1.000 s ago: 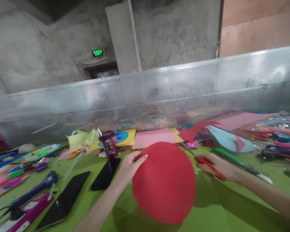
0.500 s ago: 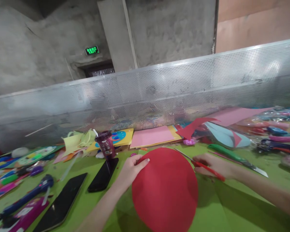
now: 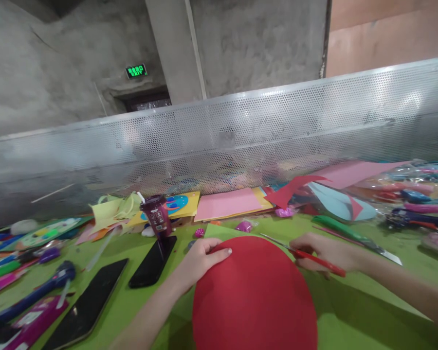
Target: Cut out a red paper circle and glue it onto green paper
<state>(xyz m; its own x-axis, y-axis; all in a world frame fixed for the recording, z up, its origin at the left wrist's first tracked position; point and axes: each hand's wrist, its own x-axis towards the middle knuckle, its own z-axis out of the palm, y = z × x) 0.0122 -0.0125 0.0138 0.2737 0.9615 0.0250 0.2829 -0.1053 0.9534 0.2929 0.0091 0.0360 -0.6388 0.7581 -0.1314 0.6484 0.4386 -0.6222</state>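
A round sheet of red paper (image 3: 255,296) is held up above the green tabletop, its lower edge running out of the picture. My left hand (image 3: 203,262) pinches it at the upper left edge, thumb on the near face and fingers behind. At the paper's upper right edge, my right hand (image 3: 323,253) is closed around red-handled scissors (image 3: 319,262). Their metal blades point left, close behind the paper's top edge. Whether the blades touch the paper I cannot tell.
Left of my hands lie two black phones (image 3: 153,262), a purple cup with a straw (image 3: 156,215) and a blue glue gun (image 3: 36,291). Pink paper (image 3: 228,203) lies behind. A green utility knife (image 3: 357,233) with bare blade lies beyond my right hand. A perforated metal screen (image 3: 219,141) stands at the back.
The red paper has tilted and its top edge has come lower, so it looks wider. My left hand has moved slightly down with it. The scissors have shifted a little and remain in my right hand.
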